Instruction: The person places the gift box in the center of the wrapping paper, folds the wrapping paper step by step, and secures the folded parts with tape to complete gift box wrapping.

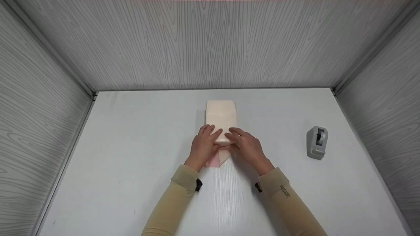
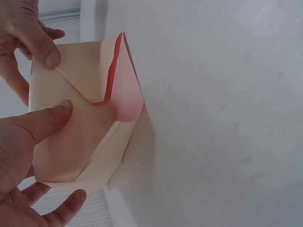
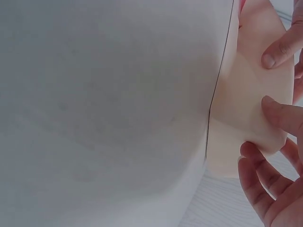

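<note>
A cream paper-wrapped box [image 1: 220, 113] lies lengthwise on the table. At its near end the wrapping paper [image 2: 128, 92] stands out in a loose folded flap with a pink inner side. My left hand [image 1: 203, 146] holds the left of this end, its thumb on the folded paper and its fingers around the edge. Opposite it, my right hand [image 1: 249, 147] grips the right corner, with the thumb [image 3: 279, 113] pressed to the paper and the fingers bent at the side. The box inside is hidden by the paper.
A grey tape dispenser [image 1: 316, 142] with a roll of tape stands to the right on the white table [image 1: 131, 131]. Grey wood-grain panels [image 1: 210, 46] rise at the back and on both sides.
</note>
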Demonstrator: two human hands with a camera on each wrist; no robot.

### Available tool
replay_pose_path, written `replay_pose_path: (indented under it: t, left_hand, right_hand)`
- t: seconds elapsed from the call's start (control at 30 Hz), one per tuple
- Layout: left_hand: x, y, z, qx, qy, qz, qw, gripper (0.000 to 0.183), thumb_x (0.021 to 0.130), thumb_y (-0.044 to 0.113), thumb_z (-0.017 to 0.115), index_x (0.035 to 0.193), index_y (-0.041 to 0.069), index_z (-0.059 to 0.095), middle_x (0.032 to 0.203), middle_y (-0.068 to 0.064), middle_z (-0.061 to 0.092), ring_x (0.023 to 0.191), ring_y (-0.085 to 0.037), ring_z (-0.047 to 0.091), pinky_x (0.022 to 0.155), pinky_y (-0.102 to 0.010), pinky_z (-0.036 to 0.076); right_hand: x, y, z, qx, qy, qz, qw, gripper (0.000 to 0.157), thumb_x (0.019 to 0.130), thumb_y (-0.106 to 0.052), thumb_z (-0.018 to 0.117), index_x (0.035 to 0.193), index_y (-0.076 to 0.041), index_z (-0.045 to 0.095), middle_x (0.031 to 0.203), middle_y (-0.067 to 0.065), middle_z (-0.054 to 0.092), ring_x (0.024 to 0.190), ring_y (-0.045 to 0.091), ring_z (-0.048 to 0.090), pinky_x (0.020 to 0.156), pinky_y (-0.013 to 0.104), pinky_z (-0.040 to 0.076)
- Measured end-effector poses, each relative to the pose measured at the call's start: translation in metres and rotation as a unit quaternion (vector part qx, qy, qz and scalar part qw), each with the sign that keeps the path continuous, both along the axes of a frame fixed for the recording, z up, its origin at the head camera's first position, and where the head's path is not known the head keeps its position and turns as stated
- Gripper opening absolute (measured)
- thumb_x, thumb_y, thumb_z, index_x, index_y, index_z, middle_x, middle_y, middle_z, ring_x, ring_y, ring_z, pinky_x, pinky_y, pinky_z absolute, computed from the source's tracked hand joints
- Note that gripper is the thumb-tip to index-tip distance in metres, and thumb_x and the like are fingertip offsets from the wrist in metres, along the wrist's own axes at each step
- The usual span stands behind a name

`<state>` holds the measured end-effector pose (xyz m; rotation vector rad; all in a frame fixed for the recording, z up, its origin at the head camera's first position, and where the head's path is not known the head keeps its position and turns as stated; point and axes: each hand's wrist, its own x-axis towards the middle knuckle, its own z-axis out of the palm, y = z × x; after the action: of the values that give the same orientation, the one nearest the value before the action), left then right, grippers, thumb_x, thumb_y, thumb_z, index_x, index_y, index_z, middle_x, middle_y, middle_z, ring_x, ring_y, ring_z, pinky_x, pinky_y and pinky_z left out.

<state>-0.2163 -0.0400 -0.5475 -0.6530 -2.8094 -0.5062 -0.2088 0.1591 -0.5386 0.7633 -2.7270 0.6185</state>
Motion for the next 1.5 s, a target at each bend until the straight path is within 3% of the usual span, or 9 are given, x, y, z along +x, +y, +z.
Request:
replay_pose_path:
  t: [0.27, 0.47, 0.6, 0.77, 0.9, 1.2, 1.5]
  left_hand:
    - [0.002, -0.004, 0.004, 0.01, -0.023, -0.019, 0.9995, 0.058, 0.087, 0.029, 0.076, 0.14, 0.019, 0.056, 0.145, -0.012, 0.046, 0.137, -0.032, 0.036, 0.087, -0.05, 0.05]
    - [0.01, -0.014, 0.009, 0.106, -0.061, -0.021, 0.9923, 0.059, 0.088, 0.023, 0.075, 0.141, 0.011, 0.054, 0.147, -0.014, 0.043, 0.137, -0.031, 0.037, 0.1, -0.049, 0.043]
    - [0.021, -0.02, 0.012, 0.169, -0.08, 0.03, 0.9819, 0.062, 0.086, 0.015, 0.076, 0.142, 0.009, 0.051, 0.138, -0.014, 0.048, 0.126, -0.031, 0.048, 0.099, -0.043, 0.045]
    - [0.035, -0.025, 0.011, 0.223, -0.127, 0.11, 0.9602, 0.058, 0.087, 0.014, 0.074, 0.139, 0.005, 0.05, 0.119, -0.013, 0.056, 0.103, -0.027, 0.061, 0.082, -0.04, 0.053]
    - [0.043, -0.028, 0.007, 0.255, -0.158, 0.149, 0.9423, 0.048, 0.087, 0.015, 0.074, 0.13, 0.002, 0.055, 0.1, -0.013, 0.064, 0.084, -0.023, 0.066, 0.069, -0.038, 0.054]
    - [0.046, -0.025, -0.007, 0.254, -0.197, 0.172, 0.9312, 0.031, 0.087, 0.015, 0.073, 0.112, 0.001, 0.061, 0.077, -0.004, 0.062, 0.066, -0.017, 0.06, 0.059, -0.033, 0.049]
    - [0.048, -0.017, -0.013, 0.233, -0.208, 0.17, 0.9347, 0.024, 0.082, 0.002, 0.072, 0.102, 0.006, 0.058, 0.07, 0.0, 0.057, 0.06, -0.016, 0.054, 0.053, -0.03, 0.041]
  right_hand:
    - [-0.001, 0.0, -0.002, -0.001, 0.019, -0.005, 1.0, 0.038, 0.082, -0.011, 0.08, 0.119, -0.016, 0.072, 0.134, 0.003, 0.057, 0.105, 0.027, 0.065, 0.077, 0.043, 0.055]
    - [-0.001, -0.001, -0.004, -0.009, 0.02, -0.009, 1.0, 0.037, 0.083, -0.012, 0.079, 0.119, -0.015, 0.072, 0.134, 0.003, 0.058, 0.106, 0.027, 0.064, 0.078, 0.042, 0.055]
    - [0.0, -0.001, -0.005, -0.012, 0.035, -0.005, 0.999, 0.038, 0.081, -0.008, 0.081, 0.117, -0.017, 0.073, 0.132, 0.004, 0.059, 0.102, 0.029, 0.065, 0.074, 0.042, 0.055]
    - [0.0, -0.001, -0.007, -0.014, 0.061, 0.005, 0.998, 0.038, 0.08, -0.003, 0.08, 0.114, -0.017, 0.071, 0.13, 0.007, 0.06, 0.097, 0.031, 0.066, 0.07, 0.043, 0.054]
    - [0.0, 0.0, -0.007, -0.019, 0.046, 0.001, 0.999, 0.039, 0.08, -0.002, 0.079, 0.115, -0.017, 0.072, 0.131, 0.007, 0.06, 0.101, 0.031, 0.065, 0.072, 0.044, 0.054]
    - [0.0, -0.002, -0.004, -0.001, 0.001, -0.026, 1.0, 0.04, 0.083, -0.005, 0.077, 0.12, -0.019, 0.072, 0.134, 0.002, 0.058, 0.104, 0.029, 0.064, 0.072, 0.043, 0.054]
    - [0.001, -0.003, -0.003, -0.002, -0.023, -0.039, 0.999, 0.043, 0.085, -0.009, 0.077, 0.125, -0.02, 0.069, 0.137, -0.001, 0.056, 0.114, 0.025, 0.061, 0.081, 0.041, 0.053]
